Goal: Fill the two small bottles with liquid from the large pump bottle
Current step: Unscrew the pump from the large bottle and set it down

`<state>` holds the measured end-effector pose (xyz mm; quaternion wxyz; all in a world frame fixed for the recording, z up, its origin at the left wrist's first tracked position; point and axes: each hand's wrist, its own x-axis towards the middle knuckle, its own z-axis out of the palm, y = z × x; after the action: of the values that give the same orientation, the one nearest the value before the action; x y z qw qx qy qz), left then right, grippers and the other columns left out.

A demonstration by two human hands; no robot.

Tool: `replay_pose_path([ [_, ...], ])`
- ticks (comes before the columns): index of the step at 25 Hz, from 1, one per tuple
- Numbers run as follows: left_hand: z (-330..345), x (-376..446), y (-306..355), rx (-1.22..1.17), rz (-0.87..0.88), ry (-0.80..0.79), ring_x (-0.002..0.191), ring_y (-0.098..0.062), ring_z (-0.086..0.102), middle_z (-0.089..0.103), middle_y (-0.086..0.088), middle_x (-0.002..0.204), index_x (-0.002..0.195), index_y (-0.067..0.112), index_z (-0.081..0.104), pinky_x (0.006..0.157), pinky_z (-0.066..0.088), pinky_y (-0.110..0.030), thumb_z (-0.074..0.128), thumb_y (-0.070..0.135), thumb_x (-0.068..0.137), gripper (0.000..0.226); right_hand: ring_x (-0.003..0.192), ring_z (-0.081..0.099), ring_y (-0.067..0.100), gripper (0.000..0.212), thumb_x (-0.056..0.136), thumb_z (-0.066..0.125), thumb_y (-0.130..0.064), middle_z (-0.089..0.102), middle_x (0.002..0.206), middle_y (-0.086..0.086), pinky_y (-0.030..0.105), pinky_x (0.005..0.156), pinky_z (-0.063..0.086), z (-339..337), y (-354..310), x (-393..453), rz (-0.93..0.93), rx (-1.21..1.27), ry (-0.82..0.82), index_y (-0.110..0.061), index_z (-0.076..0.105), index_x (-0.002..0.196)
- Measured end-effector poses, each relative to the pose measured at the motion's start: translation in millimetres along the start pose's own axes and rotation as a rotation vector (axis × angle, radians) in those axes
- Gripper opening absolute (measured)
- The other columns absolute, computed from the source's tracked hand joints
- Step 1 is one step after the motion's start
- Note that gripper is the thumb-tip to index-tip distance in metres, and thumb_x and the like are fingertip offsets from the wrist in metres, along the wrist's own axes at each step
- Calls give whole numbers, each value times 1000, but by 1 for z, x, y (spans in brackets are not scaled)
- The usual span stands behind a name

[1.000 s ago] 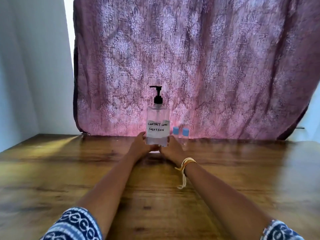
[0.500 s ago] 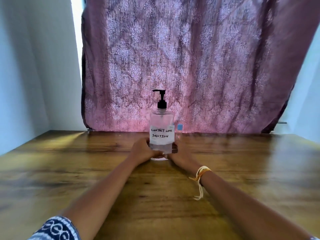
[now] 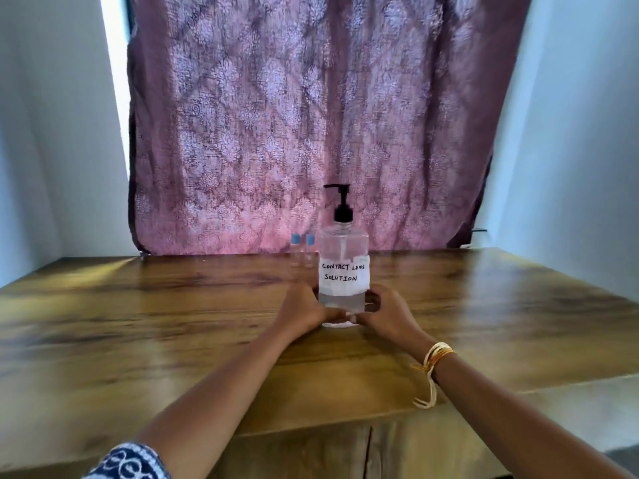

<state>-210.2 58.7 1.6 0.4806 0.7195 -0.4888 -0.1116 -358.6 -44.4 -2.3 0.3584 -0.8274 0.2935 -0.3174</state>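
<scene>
A large clear pump bottle (image 3: 343, 267) with a black pump head and a white label reading "CONTACT LENS SOLUTION" stands on the wooden table (image 3: 173, 323). My left hand (image 3: 302, 311) and my right hand (image 3: 383, 314) grip its base from either side. Two small clear bottles with blue caps, one (image 3: 295, 252) next to the other (image 3: 309, 252), stand upright just behind and left of the pump bottle, near the table's far edge. Their lower parts look faint and blurred.
A patterned purple curtain (image 3: 294, 133) hangs right behind the table's far edge. Pale walls stand on both sides. The table's near right edge (image 3: 570, 385) runs diagonally, with floor beyond it. A yellow thread bracelet (image 3: 435, 356) sits on my right wrist.
The pump bottle has been drawn toward me and to the right in both hands. The small bottles, earlier to its right behind it, now show on its left.
</scene>
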Motion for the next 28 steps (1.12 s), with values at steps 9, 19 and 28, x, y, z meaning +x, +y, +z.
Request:
replay_pose_path([
  [9,-18,3,55,-152,114,-154,113,-21,58,57,1,120,137,11,38,93,52,-35,84,37,65,89,76,58,14,32,86,59,-3,62,95,1,21,63,48,-64,-46,1,-14,0,83,-8,54,117],
  [19,-36,19,90,-246,105,-19,77,-14,74,76,-6,96,101,19,67,64,60,-31,85,27,68,38,90,67,19,30,88,65,-38,71,99,1,41,86,55,-57,-113,31,-175,70,155,-15,68,107],
  [28,-76,-9,88,-158,114,-146,77,-11,73,76,1,92,98,21,70,54,54,-22,83,28,69,32,58,56,12,45,66,81,-53,67,63,4,33,61,50,-46,-135,9,-173,-37,230,-10,69,71],
])
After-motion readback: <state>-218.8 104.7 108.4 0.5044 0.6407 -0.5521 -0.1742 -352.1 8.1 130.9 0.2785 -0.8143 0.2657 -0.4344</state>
